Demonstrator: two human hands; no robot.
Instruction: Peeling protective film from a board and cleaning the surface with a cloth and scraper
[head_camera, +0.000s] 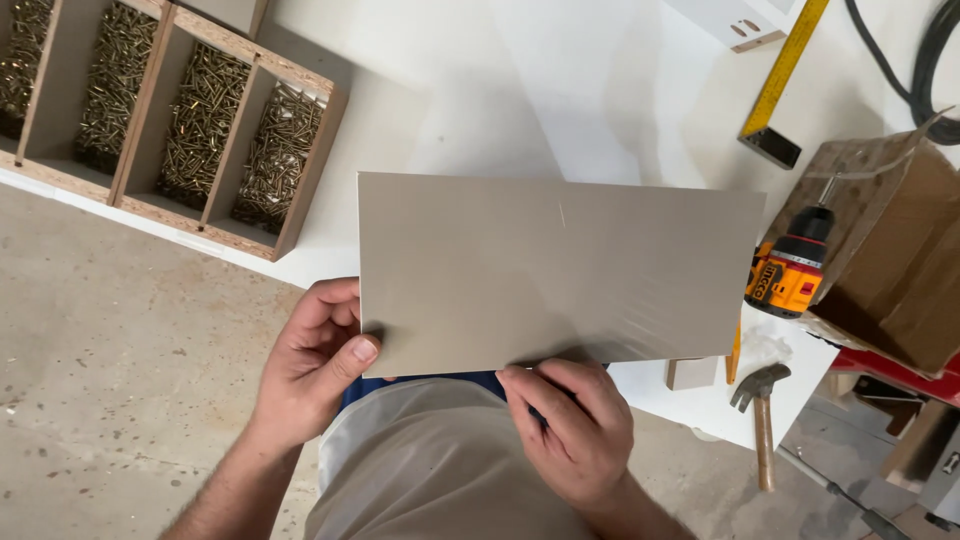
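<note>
Flat grey rectangular laminate panel: held level over white worktop. Left hand pinches its near-left corner, thumb on top; right hand curled, gripping the near edge.

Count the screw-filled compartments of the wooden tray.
4 in the open wooden screw tray at top left, side by side: far left, next, third, rightmost. More may lie beyond the frame's edge.
</note>
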